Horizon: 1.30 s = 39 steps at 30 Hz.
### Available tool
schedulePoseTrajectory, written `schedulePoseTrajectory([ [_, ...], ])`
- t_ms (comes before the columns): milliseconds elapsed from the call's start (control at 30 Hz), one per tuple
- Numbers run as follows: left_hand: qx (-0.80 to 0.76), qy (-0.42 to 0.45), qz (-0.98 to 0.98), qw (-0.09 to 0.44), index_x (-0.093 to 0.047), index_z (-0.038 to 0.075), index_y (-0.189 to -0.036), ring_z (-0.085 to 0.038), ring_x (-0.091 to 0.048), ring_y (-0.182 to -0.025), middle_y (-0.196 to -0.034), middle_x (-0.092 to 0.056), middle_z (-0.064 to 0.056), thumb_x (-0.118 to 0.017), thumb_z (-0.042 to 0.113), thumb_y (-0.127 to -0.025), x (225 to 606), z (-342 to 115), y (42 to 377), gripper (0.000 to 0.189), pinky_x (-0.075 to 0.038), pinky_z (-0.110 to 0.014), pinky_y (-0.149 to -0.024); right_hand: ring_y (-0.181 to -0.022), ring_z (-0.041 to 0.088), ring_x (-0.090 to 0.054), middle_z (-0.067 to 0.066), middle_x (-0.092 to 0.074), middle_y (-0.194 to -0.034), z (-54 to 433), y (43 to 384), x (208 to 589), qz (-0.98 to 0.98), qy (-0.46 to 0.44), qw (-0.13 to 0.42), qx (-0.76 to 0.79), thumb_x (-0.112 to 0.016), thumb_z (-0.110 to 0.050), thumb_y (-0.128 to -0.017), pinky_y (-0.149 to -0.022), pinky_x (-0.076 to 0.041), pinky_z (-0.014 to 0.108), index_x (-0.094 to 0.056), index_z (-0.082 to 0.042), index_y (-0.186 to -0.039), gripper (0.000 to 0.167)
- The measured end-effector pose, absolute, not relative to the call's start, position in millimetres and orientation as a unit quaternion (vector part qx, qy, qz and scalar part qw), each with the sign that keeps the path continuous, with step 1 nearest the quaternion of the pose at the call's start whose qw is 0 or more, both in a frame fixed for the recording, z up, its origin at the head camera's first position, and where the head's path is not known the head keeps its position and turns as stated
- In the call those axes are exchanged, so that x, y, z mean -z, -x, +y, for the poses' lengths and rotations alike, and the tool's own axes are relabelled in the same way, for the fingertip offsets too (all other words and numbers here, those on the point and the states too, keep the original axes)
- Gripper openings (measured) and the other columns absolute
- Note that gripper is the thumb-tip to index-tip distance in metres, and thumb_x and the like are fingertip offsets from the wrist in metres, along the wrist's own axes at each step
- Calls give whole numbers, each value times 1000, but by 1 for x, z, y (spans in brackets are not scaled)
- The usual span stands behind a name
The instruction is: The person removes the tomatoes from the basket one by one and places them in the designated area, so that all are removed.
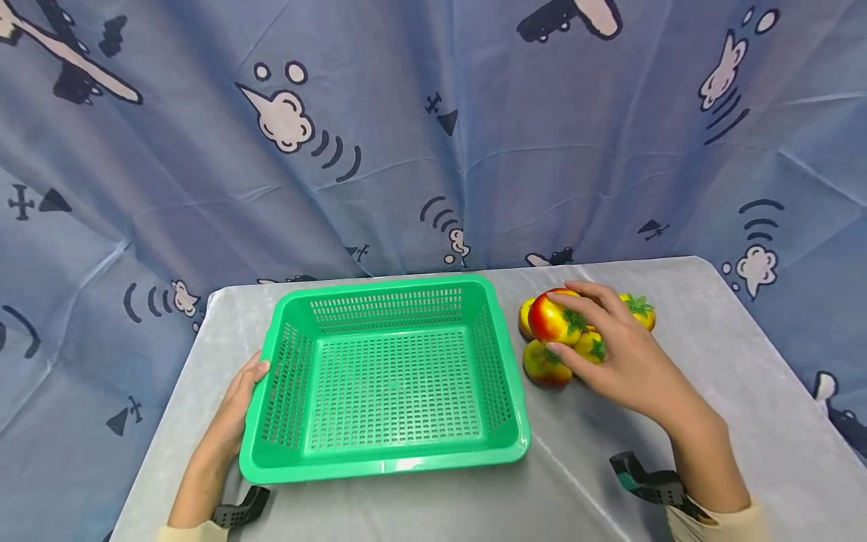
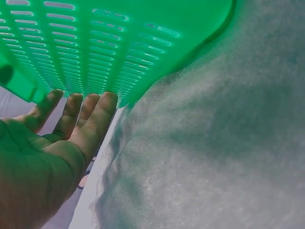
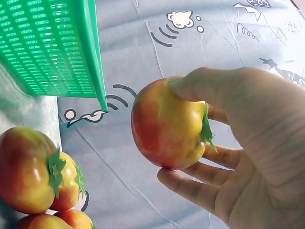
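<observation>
A shallow green plastic basket point(image 1: 504, 361) with slotted walls and floor stands on the table, with nothing in it. At its left side is my left hand point(image 1: 233, 410); the left wrist view shows its fingers point(image 2: 97, 114) fairly straight against the outer wall point(image 2: 105, 57). To the right of the basket, my right hand point(image 1: 630, 361) holds a red-and-yellow tomato point(image 3: 164, 124) with green leaves at its stem, pinched between thumb and fingers. It is raised above several similar tomatoes point(image 1: 547, 369), which lie grouped beneath and beside the hand.
A pale grey cover point(image 1: 433, 508) lies over the table. Behind it hangs a blue curtain point(image 1: 393, 98) with printed aeroplanes and clouds. Each wrist wears a dark strap, such as the right one point(image 1: 653, 485).
</observation>
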<state>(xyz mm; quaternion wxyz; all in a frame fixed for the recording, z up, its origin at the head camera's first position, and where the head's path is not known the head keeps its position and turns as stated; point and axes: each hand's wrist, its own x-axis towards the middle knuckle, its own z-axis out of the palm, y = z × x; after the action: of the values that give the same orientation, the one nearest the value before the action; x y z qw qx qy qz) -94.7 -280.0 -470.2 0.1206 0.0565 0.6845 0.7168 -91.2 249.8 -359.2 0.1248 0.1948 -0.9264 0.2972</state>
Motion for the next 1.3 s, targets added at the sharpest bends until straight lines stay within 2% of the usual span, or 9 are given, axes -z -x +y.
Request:
schedulePoseTrajectory([
  [267,-719,-45,682,123,-44,28,-148,-13,-76,-97,-114,-75,6,-29,30,-117,471,-279,95,35,-69,-34,-81,-137,42,-53,17,-50,-155,257,93,362,-929,-183,118,-299,-87,-13,-87,-102,-52,74,-59,-18,-149,68],
  [333,-719,-50,682,122,-44,25,-149,-13,-76,-96,-114,-74,5,-29,30,-117,470,-279,96,36,-69,-34,-80,-136,44,-53,19,-49,-155,259,94,363,-929,-180,118,-301,-87,-13,-87,-100,-52,75,-59,-17,-149,68],
  [500,-718,-58,683,119,-31,6,-160,-11,-75,-99,-117,-72,6,-29,30,-117,468,-278,99,49,-69,-31,-82,-130,44,-56,22,-48,-155,267,97,365,-932,-173,122,-295,-88,-11,-87,-95,-55,72,-59,-14,-148,68],
  [667,-723,-64,677,124,-39,16,-155,-11,-76,-98,-116,-72,5,-29,31,-117,469,-278,100,42,-69,-32,-82,-127,41,-59,20,-48,-156,273,95,369,-934,-161,114,-296,-87,-11,-87,-95,-60,68,-59,-14,-149,68],
  [767,-724,-67,675,124,-43,23,-150,-11,-76,-97,-115,-73,5,-29,31,-117,471,-280,98,37,-69,-32,-81,-128,40,-59,18,-48,-155,278,92,371,-937,-156,111,-294,-87,-12,-87,-101,-63,34,-59,-14,-148,67],
  [833,-724,-66,676,122,-43,24,-149,-11,-76,-97,-115,-73,5,-29,30,-117,471,-281,97,36,-69,-32,-81,-126,39,-60,18,-49,-154,283,91,372,-939,-153,114,-284,-87,-14,-87,-99,-52,8,-60,-15,-148,66],
  [900,-722,-63,679,116,-44,24,-148,-11,-76,-96,-114,-73,5,-29,29,-117,471,-281,97,35,-69,-32,-80,-124,39,-60,19,-49,-153,289,92,374,-941,-155,121,-277,-88,-15,-87,-91,-35,-5,-60,-14,-147,66],
  [1100,-716,-49,687,114,-44,21,-150,-11,-76,-96,-115,-74,6,-29,30,-117,472,-279,95,38,-69,-31,-80,-122,40,-59,21,-49,-154,308,83,386,-945,-142,117,-269,-88,-14,-86,-88,-35,1,-60,-15,-147,68],
  [1300,-711,-43,693,116,-43,18,-151,-11,-75,-97,-115,-73,5,-28,31,-116,471,-277,93,40,-68,-31,-80,-121,44,-57,25,-46,-154,322,78,397,-944,-135,124,-276,-90,-7,-82,-90,-25,-8,-60,-13,-147,72],
])
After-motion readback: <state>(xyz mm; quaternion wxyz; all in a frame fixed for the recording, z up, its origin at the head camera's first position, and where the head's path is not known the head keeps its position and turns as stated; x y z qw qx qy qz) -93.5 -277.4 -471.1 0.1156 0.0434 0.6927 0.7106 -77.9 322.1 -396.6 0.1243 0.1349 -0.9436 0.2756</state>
